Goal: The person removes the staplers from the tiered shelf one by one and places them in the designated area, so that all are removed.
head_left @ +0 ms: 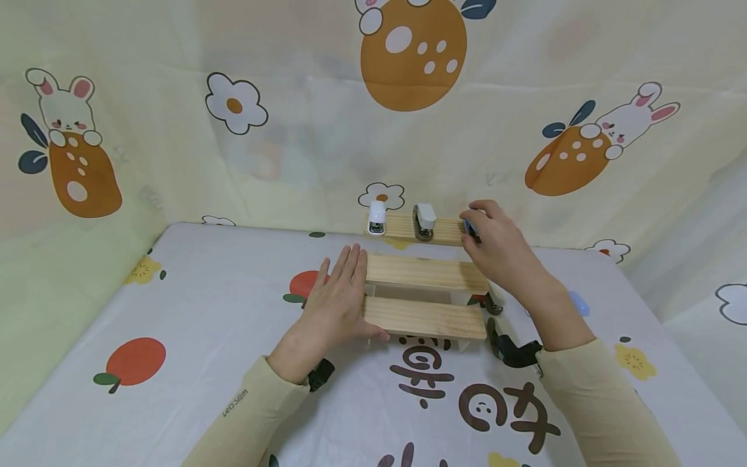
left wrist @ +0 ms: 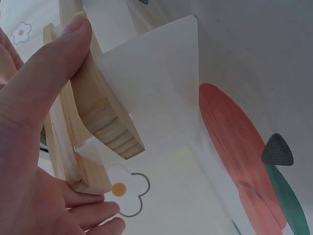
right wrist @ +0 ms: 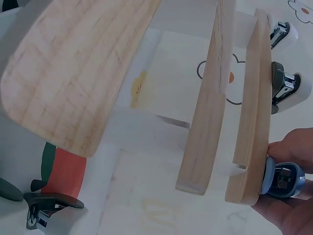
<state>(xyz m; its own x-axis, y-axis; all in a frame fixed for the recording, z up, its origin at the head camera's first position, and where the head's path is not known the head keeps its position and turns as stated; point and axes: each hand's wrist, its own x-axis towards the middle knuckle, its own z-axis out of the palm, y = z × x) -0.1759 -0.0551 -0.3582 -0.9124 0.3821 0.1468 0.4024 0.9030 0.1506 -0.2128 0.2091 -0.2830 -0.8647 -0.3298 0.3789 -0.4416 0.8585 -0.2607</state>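
Note:
A wooden stepped shelf [head_left: 426, 272] with three slats on translucent white side supports stands on the table. My left hand [head_left: 338, 305] rests against its left end, fingers straight, and the thumb touches the front slat [left wrist: 105, 107]. At the right end of the highest, rearmost slat [right wrist: 259, 112], my right hand [head_left: 502, 250] pinches a small blue stapler [right wrist: 286, 179], standing on that slat, between thumb and fingers. A white stapler [head_left: 377, 217] stands at the slat's left end. Near its middle is a white-and-black stapler [head_left: 425, 222].
Another dark-and-white stapler [head_left: 493, 303] lies on the tabletop right of the shelf, below my right forearm. A printed cloth [head_left: 204, 337] covers the table. Behind the shelf hangs a patterned curtain [head_left: 309, 149], close to the rear slat.

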